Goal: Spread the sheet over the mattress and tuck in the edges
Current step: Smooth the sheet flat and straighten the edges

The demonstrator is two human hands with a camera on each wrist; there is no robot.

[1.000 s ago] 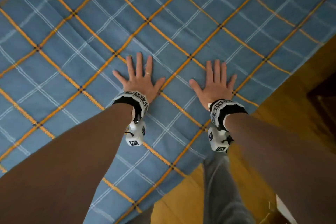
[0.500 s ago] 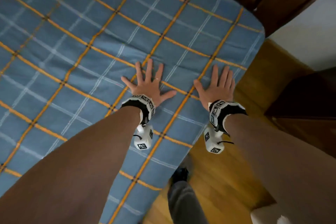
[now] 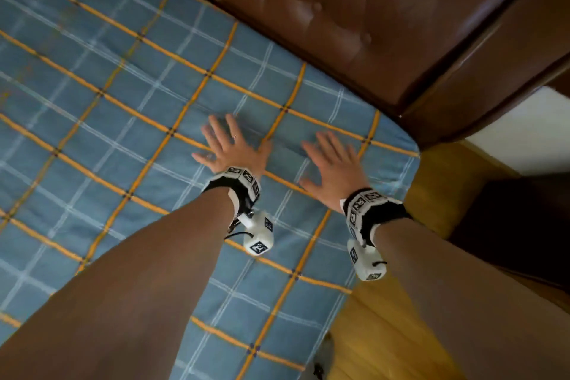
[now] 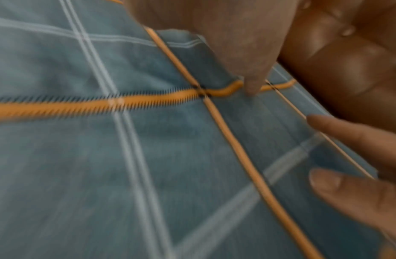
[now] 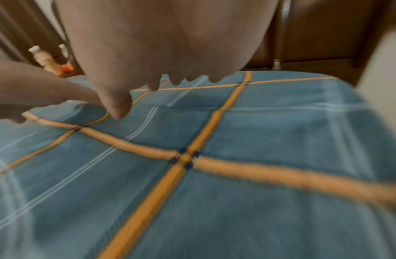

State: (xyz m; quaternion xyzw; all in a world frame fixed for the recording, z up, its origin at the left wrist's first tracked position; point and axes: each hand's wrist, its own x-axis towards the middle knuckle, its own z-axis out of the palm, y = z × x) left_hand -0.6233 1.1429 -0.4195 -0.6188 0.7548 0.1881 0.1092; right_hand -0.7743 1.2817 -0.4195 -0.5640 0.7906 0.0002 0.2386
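A blue sheet [image 3: 123,120] with orange and white check lines covers the mattress up to its rounded corner [image 3: 404,145] by the headboard. My left hand [image 3: 229,145] lies flat on it, fingers spread and straight. My right hand [image 3: 331,165] lies flat beside it, nearer the corner, fingers straight too. In the left wrist view the sheet [image 4: 104,157] fills the frame, blurred, and a small ridge of cloth runs under the palm. In the right wrist view the sheet [image 5: 259,131] reaches the rounded corner; my palm hovers close over it.
A brown tufted leather headboard [image 3: 339,15] runs along the far edge. Yellow wooden floor [image 3: 385,333] lies to the right of the bed, with a dark cabinet [image 3: 518,219] and a white wall [image 3: 524,129] beyond. Small bottles [image 5: 44,57] stand past the bed in the right wrist view.
Both flat hands have slid across the sheet toward the headboard corner, which has come into view. The hands stayed flat and side by side.
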